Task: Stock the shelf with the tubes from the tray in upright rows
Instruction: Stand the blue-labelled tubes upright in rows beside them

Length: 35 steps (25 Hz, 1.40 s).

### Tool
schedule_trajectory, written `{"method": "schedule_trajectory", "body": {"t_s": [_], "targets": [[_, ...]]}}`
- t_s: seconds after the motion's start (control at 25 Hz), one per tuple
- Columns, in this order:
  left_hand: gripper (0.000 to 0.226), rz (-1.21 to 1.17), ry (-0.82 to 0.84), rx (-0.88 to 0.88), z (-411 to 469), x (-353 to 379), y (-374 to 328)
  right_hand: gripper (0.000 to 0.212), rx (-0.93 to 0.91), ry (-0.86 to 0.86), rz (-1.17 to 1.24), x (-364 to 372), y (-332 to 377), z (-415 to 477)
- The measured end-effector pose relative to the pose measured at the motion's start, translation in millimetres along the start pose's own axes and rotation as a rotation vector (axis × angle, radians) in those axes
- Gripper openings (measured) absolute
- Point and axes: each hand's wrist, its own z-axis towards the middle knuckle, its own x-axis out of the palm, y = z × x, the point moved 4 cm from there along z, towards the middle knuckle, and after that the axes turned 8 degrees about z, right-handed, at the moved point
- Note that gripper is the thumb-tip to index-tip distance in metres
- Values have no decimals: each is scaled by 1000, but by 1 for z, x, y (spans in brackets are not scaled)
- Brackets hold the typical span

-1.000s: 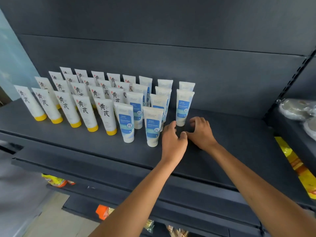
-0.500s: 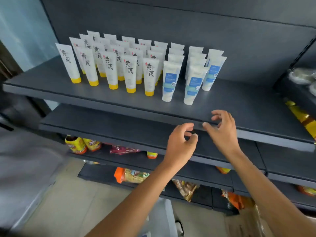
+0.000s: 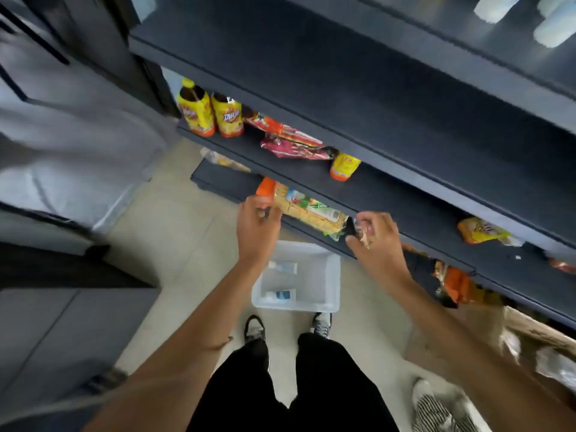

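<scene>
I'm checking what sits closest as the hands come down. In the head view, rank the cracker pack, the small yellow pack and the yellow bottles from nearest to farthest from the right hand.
Measured from the right hand:
1. The cracker pack, right beside the hand on its left.
2. The small yellow pack, above and slightly left.
3. The yellow bottles, far off to the upper left.

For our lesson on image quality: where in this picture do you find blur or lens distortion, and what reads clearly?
Head view: motion blur smears the shelf tubes at top right and the fingers of the left hand and right hand; the wide lens fans the shelves; the tray on the floor reads clearly, two tubes inside.
</scene>
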Motion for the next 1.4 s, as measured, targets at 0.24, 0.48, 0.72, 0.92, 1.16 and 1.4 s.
{"method": "schedule_trajectory", "body": {"t_s": [0.24, 0.48, 0.72, 0.92, 1.16, 1.4], "targets": [[40, 243, 91, -170, 51, 47, 169, 42, 123, 349, -170, 162, -132, -4], [47, 560, 310, -155, 104, 160, 368, 42, 210, 568, -315, 329, -305, 8], [49, 916, 590, -95, 129, 286, 575, 39, 204, 648, -364, 491, -446, 58], [50, 1126, 684, 48, 142, 348, 675, 52, 106, 706, -472, 592, -502, 100], [48, 1154, 755, 301, 155, 377, 703, 55, -183, 614, -697, 634, -524, 119], [45, 830, 522, -128, 162, 335, 669, 33, -101, 470, -501, 578, -502, 127]]}}
